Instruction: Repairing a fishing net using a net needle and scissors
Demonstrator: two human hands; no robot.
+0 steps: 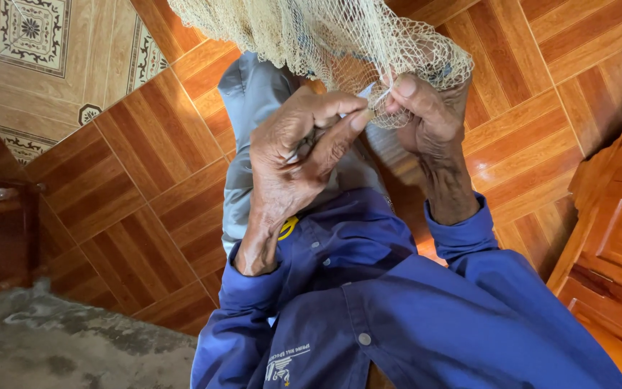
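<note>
Pinching grip: both hands, left hand (289, 155) and right hand (426, 119), knot pale fishing net (311, 29) mesh, upper centre; tightening looks next.

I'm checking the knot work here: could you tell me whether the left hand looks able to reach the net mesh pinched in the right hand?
Probably yes: the left hand already meets the right hand at the net, with nothing between them.
</note>
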